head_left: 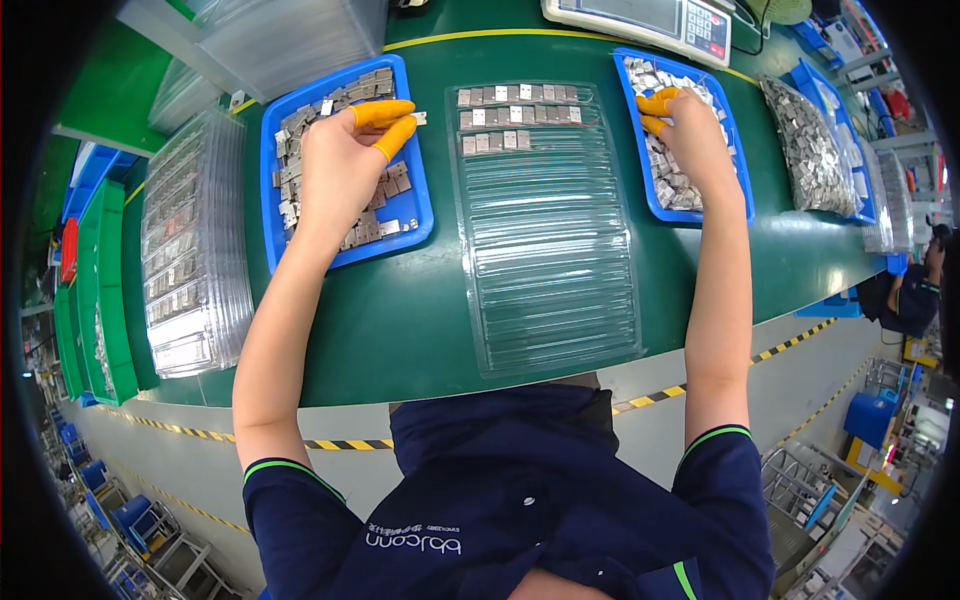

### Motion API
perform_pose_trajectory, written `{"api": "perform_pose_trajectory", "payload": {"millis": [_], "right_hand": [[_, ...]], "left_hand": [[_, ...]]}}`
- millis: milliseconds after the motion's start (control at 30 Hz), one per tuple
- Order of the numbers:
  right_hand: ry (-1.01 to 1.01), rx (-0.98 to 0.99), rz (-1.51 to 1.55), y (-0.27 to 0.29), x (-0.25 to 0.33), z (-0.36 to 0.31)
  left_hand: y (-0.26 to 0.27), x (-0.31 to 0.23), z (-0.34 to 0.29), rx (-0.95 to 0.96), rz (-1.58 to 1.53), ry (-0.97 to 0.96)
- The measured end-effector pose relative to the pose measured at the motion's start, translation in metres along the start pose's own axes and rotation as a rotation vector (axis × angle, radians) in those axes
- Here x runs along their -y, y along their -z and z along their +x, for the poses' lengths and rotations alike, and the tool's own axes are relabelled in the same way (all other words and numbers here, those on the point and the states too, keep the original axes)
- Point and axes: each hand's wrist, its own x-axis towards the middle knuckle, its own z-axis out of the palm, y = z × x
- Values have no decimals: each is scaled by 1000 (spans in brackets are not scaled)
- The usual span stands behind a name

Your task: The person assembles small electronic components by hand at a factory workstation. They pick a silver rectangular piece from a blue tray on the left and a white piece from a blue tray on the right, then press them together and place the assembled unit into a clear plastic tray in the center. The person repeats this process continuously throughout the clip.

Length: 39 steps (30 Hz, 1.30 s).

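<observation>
My left hand [345,150], with yellow finger cots, pinches a small silvery metal connector [420,118], which looks like a USB plug. It is held over the right edge of the left blue tray [425,215], where many similar connectors [362,232] lie. My right hand [690,130], also in yellow finger cots, reaches into the right blue tray [742,185]. Its fingers are closed together among loose metal pieces [672,180]; what they hold is hidden. Between the hands lies a clear ribbed plastic tray [550,260], its far rows filled with connectors [515,115], the third row only partly.
Stacked clear trays [190,250] stand at the left beside green bins [110,290]. A scale [650,25] sits at the back. At the right lie a bag of metal parts [815,150] and more trays. Another person [910,290] is at the far right.
</observation>
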Motion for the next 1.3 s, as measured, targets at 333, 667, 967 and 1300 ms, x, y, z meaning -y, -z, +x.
{"api": "perform_pose_trajectory", "payload": {"millis": [333, 667, 967, 1300], "right_hand": [[206, -324, -198, -7, -5, 3], [-121, -16, 1148, -15, 121, -38], [-18, -100, 960, -20, 126, -42], [-209, 440, 1375, 3, 117, -38]], "left_hand": [[-5, -7, -2, 142, -284, 183], [-27, -27, -26, 268, -626, 234], [-31, -21, -28, 266, -644, 251], [-20, -25, -25, 447, -652, 216]]}}
